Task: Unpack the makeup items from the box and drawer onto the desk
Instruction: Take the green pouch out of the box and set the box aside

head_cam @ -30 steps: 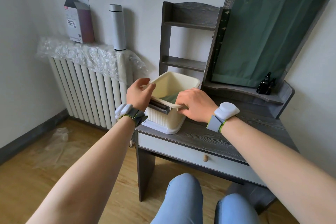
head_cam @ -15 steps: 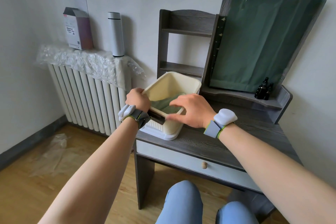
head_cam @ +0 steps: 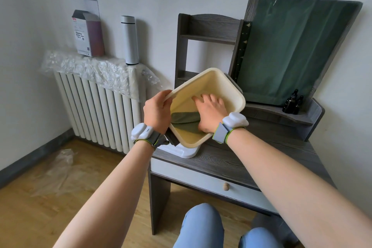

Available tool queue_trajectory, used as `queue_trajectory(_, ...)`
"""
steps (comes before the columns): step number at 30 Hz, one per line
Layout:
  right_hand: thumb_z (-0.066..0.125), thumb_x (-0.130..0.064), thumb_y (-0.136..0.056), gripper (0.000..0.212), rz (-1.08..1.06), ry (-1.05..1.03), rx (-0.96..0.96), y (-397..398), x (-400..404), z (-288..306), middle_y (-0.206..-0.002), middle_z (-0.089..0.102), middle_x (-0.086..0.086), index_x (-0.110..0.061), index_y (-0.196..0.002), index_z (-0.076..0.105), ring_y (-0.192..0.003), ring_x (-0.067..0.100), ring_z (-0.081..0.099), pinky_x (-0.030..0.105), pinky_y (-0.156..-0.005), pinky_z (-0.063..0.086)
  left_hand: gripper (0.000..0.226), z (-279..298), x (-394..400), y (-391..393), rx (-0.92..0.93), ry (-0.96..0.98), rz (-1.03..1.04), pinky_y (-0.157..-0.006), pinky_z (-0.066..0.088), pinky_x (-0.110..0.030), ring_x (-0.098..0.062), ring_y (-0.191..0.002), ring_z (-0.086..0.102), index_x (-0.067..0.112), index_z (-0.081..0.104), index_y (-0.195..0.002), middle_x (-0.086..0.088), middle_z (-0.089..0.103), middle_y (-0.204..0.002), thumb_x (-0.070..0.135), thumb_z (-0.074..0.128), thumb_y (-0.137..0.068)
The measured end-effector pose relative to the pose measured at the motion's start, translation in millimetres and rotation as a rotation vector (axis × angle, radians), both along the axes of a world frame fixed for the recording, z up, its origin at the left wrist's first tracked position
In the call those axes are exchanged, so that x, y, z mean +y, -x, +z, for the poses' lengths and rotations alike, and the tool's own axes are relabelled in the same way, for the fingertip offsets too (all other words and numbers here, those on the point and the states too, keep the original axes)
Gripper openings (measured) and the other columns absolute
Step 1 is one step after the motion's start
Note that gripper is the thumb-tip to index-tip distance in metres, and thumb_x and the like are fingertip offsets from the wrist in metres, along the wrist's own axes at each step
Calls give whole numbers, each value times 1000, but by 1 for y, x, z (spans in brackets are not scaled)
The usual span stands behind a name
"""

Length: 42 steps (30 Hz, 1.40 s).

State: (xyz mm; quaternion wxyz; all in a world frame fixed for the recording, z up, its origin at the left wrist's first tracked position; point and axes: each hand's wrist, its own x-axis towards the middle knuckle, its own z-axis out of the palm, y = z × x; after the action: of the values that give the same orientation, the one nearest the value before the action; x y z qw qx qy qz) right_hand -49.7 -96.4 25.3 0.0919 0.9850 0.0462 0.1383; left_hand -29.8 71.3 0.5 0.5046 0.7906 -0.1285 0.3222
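A cream plastic box (head_cam: pixel 219 80) stands tilted toward me at the left end of the grey desk (head_cam: pixel 241 159), over its white lid (head_cam: pixel 187 152). My left hand (head_cam: pixel 158 111) grips the box's left rim. Inside the box is my right hand (head_cam: pixel 209 111), its fingers spread over a green cloth item (head_cam: pixel 184 118) on the bottom. Whether it holds the cloth I cannot tell. The desk drawer (head_cam: pixel 201 177) with a wooden knob (head_cam: pixel 226 186) is closed.
Two dark dropper bottles (head_cam: pixel 292 102) stand on the low shelf at the right. A green cloth (head_cam: pixel 291 50) covers the mirror. Left of the desk, a radiator (head_cam: pixel 96 106) carries a carton (head_cam: pixel 87 34) and a white flask (head_cam: pixel 130 40). My knees are under the desk.
The box has been tipped toward me by my left hand. My right hand has moved from the front rim down into the box onto the green cloth.
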Motion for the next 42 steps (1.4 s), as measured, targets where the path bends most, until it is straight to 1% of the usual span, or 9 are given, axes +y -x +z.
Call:
queue_trajectory(9,56,-11,-77,44,-27,-47,-13,1,-5,-18,-113,53,12,-15,-121,50,-107,33,49,41,-92,34,22,6,-9,13,-152,-10,-49,-77,53,-42,-27,-84,66,15,69,-106,-4,73,-90,16,58,-87)
queue_trajectory(16,73,-28,-63,64,-14,-121,125,-1,-12,-12,-110,41,7,-26,-118,40,-80,35,58,36,-71,44,21,3,-14,17,-170,10,-37,-77,54,-38,-25,-84,67,12,70,-108,-4,73,-93,11,62,-88)
queue_trajectory(21,82,-30,-54,68,15,-182,129,2,-16,-10,-95,50,6,-22,-104,37,-71,33,57,36,-60,48,21,1,-18,19,-153,6,-17,-77,53,-34,-25,-85,67,12,70,-107,-4,73,-94,12,62,-88)
queue_trajectory(24,83,-28,-55,68,33,-227,150,0,-16,-10,-89,60,6,-19,-102,36,-73,32,59,37,-61,49,21,2,-19,20,-149,17,-11,-77,53,-35,-26,-84,67,12,70,-107,-4,74,-94,12,61,-88)
queue_trajectory(27,82,-31,-58,70,61,-242,155,-2,-17,-14,-102,63,5,-22,-115,43,-87,32,61,35,-67,46,22,5,-20,21,-149,-6,-16,-78,53,-35,-26,-86,66,13,70,-108,-4,73,-95,13,59,-89)
queue_trajectory(30,75,-31,-68,49,96,-273,147,-2,-19,-15,-107,63,5,-22,-111,53,-95,32,61,37,-74,48,22,6,-22,20,-143,-25,-3,-79,52,-35,-28,-88,66,13,70,-109,-5,73,-97,12,59,-89)
queue_trajectory(33,67,-31,-78,28,145,-336,43,3,-19,-6,-102,61,6,-21,-101,56,-92,32,61,36,-70,48,23,7,-24,16,-93,8,14,-79,52,-38,-30,-88,66,14,70,-108,-6,73,-96,14,58,-89)
queue_trajectory(39,61,-13,-81,36,140,-209,-272,14,-33,22,-106,52,3,-25,-114,50,-85,35,61,34,-61,38,26,13,-25,9,-33,62,51,-75,52,-41,-33,-81,63,15,70,-104,-7,71,-86,19,51,-86)
queue_trajectory(42,67,-28,-82,36,69,-494,-460,23,-49,32,-111,54,3,-22,-115,53,-88,32,60,33,-66,40,25,13,-30,8,42,65,80,-76,48,-33,-31,-85,63,18,69,-108,-7,72,-92,17,53,-89)
